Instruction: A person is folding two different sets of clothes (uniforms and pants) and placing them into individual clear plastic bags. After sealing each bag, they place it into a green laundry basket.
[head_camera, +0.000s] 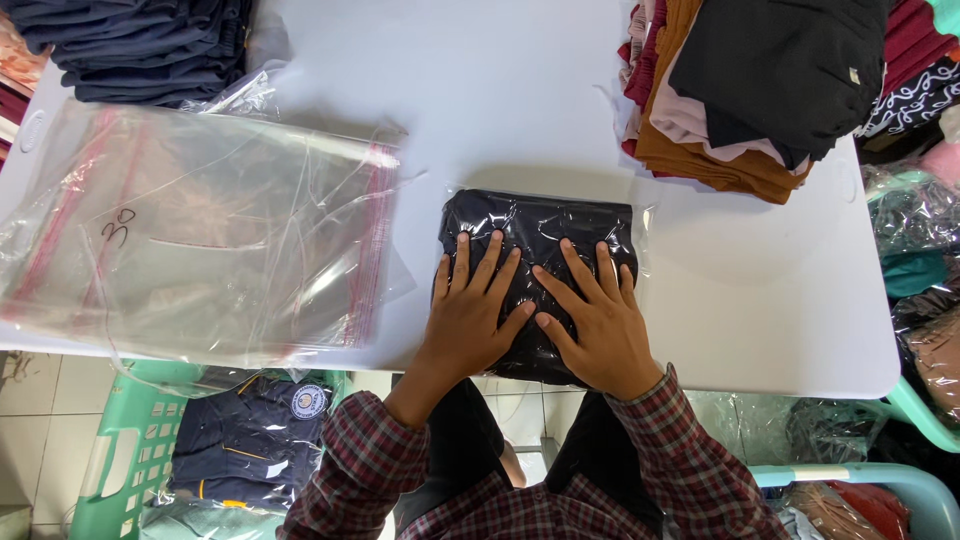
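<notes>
On white table, bagged black garment lengthwise away, both hands pressing flat

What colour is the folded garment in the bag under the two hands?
Black, inside a clear plastic bag, seen best in the head view.

Bright even light, glare on plastic bags

Both hands press flat, palms down, side by side, thumbs nearly meeting between them. The left hand spreads its fingers forward and slightly fanned; the right hand mirrors it, fingers splayed. Neither hand grips anything. Both forearms, in red-and-grey plaid sleeves, angle inward from the lower frame, wrists bare and straight.
</notes>
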